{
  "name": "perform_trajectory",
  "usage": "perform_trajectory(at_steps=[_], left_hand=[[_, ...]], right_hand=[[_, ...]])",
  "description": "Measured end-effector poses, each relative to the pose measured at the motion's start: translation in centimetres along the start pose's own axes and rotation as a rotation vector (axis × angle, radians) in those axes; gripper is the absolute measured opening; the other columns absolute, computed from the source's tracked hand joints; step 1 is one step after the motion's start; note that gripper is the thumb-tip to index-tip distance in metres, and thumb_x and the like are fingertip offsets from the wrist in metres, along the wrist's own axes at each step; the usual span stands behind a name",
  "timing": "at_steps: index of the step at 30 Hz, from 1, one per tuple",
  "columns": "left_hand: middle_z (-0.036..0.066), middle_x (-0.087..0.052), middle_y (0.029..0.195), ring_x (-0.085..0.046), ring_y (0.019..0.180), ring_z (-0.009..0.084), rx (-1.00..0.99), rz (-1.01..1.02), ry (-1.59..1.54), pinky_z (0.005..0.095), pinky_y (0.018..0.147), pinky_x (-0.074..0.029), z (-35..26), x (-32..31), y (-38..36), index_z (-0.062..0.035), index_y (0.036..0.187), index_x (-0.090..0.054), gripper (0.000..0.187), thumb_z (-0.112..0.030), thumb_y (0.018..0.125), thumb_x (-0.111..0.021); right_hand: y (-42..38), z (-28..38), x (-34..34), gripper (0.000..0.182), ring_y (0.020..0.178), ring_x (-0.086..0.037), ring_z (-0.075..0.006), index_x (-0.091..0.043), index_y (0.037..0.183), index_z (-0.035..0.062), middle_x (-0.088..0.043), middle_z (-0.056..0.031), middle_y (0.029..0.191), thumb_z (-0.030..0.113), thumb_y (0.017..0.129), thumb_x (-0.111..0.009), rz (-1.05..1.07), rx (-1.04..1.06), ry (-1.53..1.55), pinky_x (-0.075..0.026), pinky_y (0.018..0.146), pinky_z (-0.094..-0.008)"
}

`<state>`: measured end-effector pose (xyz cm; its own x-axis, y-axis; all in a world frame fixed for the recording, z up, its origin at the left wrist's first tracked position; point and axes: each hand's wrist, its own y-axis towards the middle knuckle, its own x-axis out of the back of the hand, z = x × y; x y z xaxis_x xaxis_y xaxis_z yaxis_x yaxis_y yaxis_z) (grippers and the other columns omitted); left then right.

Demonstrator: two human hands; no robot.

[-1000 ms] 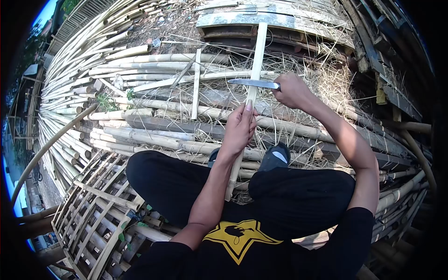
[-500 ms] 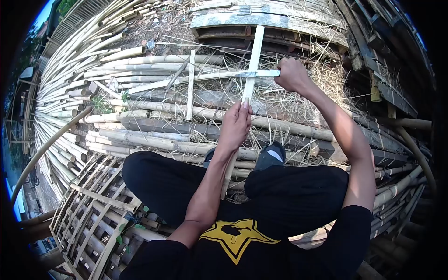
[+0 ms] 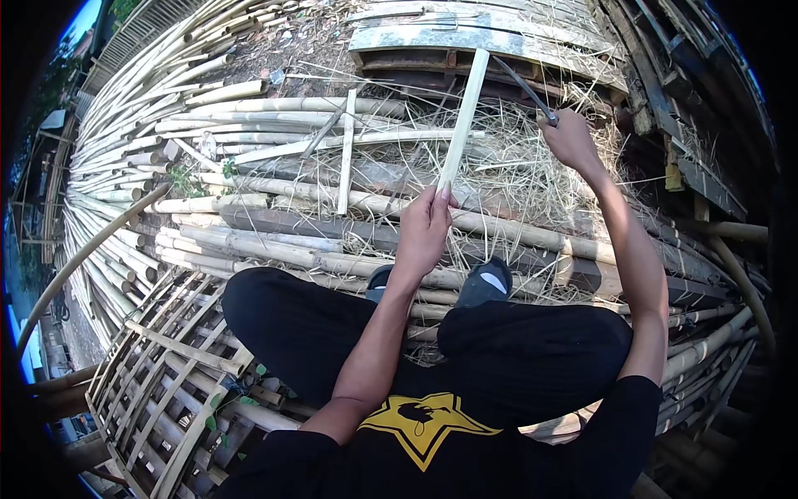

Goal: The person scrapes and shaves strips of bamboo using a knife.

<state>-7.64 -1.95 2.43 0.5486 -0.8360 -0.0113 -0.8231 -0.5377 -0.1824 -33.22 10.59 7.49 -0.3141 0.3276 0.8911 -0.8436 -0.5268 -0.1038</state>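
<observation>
My left hand (image 3: 424, 231) is closed around the lower part of a pale, flat bamboo strip (image 3: 465, 121), thumb along its face. The strip slants up and away from me, its far end near the wooden pallet. In my right hand (image 3: 572, 140), farther out and to the right, is a knife (image 3: 522, 85). Its narrow dark blade points up and left, the tip close to the strip's far end but seemingly apart from it. My right fingers are wrapped round the handle, which they mostly hide.
Bamboo poles (image 3: 324, 198) lie across the ground before my feet, littered with shavings (image 3: 515, 179). A pallet (image 3: 474, 37) stands ahead. More poles (image 3: 116, 187) are piled at left, near a woven bamboo lattice (image 3: 170, 366). Stacked timber (image 3: 665, 91) rises at right.
The knife has come off the strip, swinging right and turning to point up-left. My right hand has moved right. The strip's far end has shifted slightly right; my left hand still grips it.
</observation>
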Motion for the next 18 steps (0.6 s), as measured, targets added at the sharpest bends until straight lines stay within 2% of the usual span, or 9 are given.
perform_trajectory(at_steps=[2, 4, 6, 8, 12, 14, 17, 18], left_hand=[[-0.001, -0.044, 0.055, -0.039, 0.049, 0.0056, -0.077, -0.101, 0.246, 0.0256, 0.045, -0.031, -0.3, 0.2, 0.0, -0.0011, 0.086, -0.060, 0.029, -0.023, 0.100, -0.047], [0.003, -0.046, 0.054, -0.042, 0.048, 0.0088, -0.132, -0.159, 0.320, 0.0284, 0.045, -0.032, -0.7, 0.1, -0.1, -0.0007, 0.087, -0.059, 0.026, -0.020, 0.099, -0.047], [0.007, -0.048, 0.054, -0.044, 0.046, 0.0121, -0.190, -0.205, 0.396, 0.0313, 0.045, -0.034, -0.7, 0.1, -0.2, -0.0003, 0.087, -0.059, 0.024, -0.018, 0.099, -0.048], [0.022, -0.053, 0.058, -0.054, 0.050, 0.0385, -0.241, -0.250, 0.492, 0.0441, 0.046, -0.037, -0.5, 0.2, 0.0, 0.0023, 0.083, -0.053, 0.020, -0.013, 0.096, -0.050], [0.024, -0.053, 0.058, -0.054, 0.053, 0.0424, -0.251, -0.247, 0.539, 0.0471, 0.047, -0.037, -0.5, -0.2, -0.1, 0.0017, 0.081, -0.051, 0.021, -0.013, 0.096, -0.050], [0.019, -0.050, 0.054, -0.050, 0.045, 0.0332, -0.310, -0.273, 0.582, 0.0417, 0.044, -0.035, 0.1, -0.6, -0.2, 0.0011, 0.080, -0.052, 0.021, -0.013, 0.096, -0.051], [0.019, -0.050, 0.054, -0.051, 0.046, 0.0339, -0.278, -0.277, 0.602, 0.0428, 0.044, -0.035, -0.6, -0.7, -0.4, 0.0011, 0.080, -0.052, 0.020, -0.012, 0.095, -0.051], [0.019, -0.050, 0.054, -0.051, 0.046, 0.0339, -0.275, -0.276, 0.602, 0.0428, 0.044, -0.035, -0.3, -0.8, -0.6, 0.0011, 0.080, -0.052, 0.020, -0.012, 0.095, -0.051]], right_hand=[[-1.9, 3.0, -2.3, 0.026, 0.066, -0.063, -0.0389, -0.066, 0.072, -0.0016, -0.062, -0.0239, 0.067, 0.020, 0.080, -0.055, 0.091, 0.166, -0.107, -0.049, 0.066, -0.0465], [-3.6, 5.2, -4.1, 0.021, 0.068, -0.064, -0.0414, -0.065, 0.071, -0.0044, -0.062, -0.0270, 0.068, 0.014, 0.073, -0.055, 0.178, 0.319, -0.218, -0.053, 0.069, -0.0480], [-4.3, 5.4, -6.2, 0.021, 0.068, -0.064, -0.0417, -0.064, 0.070, -0.0059, -0.061, -0.0283, 0.067, 0.013, 0.071, -0.055, 0.192, 0.348, -0.216, -0.054, 0.068, -0.0482], [-4.8, 5.6, -6.8, 0.020, 0.066, -0.064, -0.0425, -0.063, 0.069, -0.0086, -0.060, -0.0300, 0.065, 0.010, 0.068, -0.055, 0.214, 0.429, -0.205, -0.055, 0.066, -0.0480], [-4.5, 4.8, -7.1, 0.020, 0.064, -0.064, -0.0430, -0.063, 0.071, -0.0080, -0.061, -0.0285, 0.065, 0.010, 0.067, -0.057, 0.149, 0.429, -0.197, -0.055, 0.064, -0.0470], [-3.3, 4.8, -5.6, 0.020, 0.064, -0.064, -0.0430, -0.064, 0.072, -0.0072, -0.062, -0.0271, 0.065, 0.012, 0.067, -0.059, 0.146, 0.396, -0.294, -0.055, 0.063, -0.0461], [0.2, 2.7, -4.1, 0.025, 0.078, -0.065, -0.0431, -0.065, 0.076, -0.0063, -0.065, -0.0280, 0.079, 0.018, 0.072, -0.060, 0.078, 0.183, -0.335, -0.054, 0.071, -0.0473], [1.9, 1.1, -3.1, 0.029, 0.084, -0.065, -0.0438, -0.066, 0.081, -0.0070, -0.065, -0.0299, 0.085, 0.020, 0.073, -0.059, 0.017, 0.036, -0.283, -0.053, 0.076, -0.0476]])
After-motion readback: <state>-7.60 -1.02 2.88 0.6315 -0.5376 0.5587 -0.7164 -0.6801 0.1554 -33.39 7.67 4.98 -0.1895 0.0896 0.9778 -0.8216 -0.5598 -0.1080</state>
